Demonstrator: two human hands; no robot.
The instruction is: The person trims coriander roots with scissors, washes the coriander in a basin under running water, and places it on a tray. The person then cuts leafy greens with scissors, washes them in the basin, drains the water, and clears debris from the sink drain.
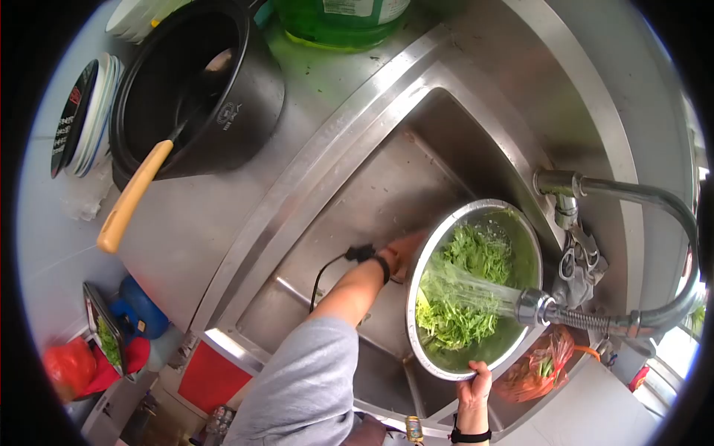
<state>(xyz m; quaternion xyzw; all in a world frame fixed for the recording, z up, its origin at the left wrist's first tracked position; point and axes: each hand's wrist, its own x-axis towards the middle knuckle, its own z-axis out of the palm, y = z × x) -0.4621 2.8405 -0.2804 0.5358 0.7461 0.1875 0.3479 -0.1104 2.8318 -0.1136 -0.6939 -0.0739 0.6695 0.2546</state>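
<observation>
A round steel bowl is tilted over the sink, with chopped leafy greens and water inside. Water sprays onto the greens from the faucet's spray head. My right hand grips the bowl's near rim, thumb on the edge and fingers underneath. At the bowl's left side, my left hand reaches in behind the rim. The bowl hides its fingers, so I cannot see whether they hold it. By my left wrist, a black cord with a dark end lies in the sink.
Left of the sink stand a black pot with a wooden-handled utensil and stacked plates. A green liquid jug stands at the back. A red plastic bag with vegetables and scissors lie at the right.
</observation>
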